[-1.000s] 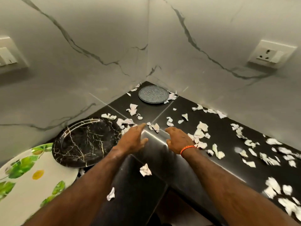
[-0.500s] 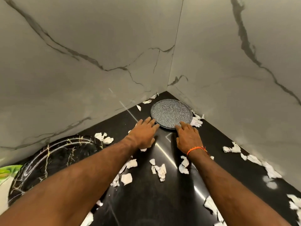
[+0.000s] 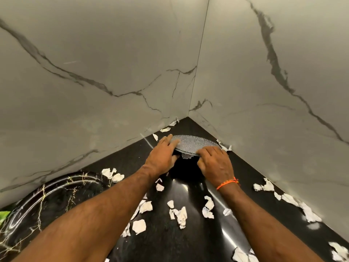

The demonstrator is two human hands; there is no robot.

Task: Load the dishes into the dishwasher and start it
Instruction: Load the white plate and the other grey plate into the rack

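Grey marble walls (image 3: 113,63) with dark veins meet in a corner, and below them runs a glossy black table (image 3: 170,241) that fills the angle. Taking that corner as the mark: well away from it, toward the person's left, a big black plate (image 3: 45,203) with gold veining lies flat on the table, and past its outer edge a sliver of something green (image 3: 3,214) peeks in. Both bare forearms stretch from the near side toward the corner. Just short of the corner sits the small speckled grey plate (image 3: 194,142), its near edge tipped up off the table and its far edge down by the walls, with a dark shadow under the raised side. The left hand (image 3: 162,157) holds the plate's left rim, fingers (image 3: 171,142) lying over the top and the thumb tucked beneath. The right hand (image 3: 215,161) grips the near right rim, fingers curled over the edge. An orange thread band (image 3: 227,183) circles the right wrist. Torn scraps of white paper (image 3: 179,212) are scattered over the table from the corner outward: a few against the left wall right by the corner, one pressed to the right wall beside the plate, a cluster between the forearms, and more strung along the right wall farther out
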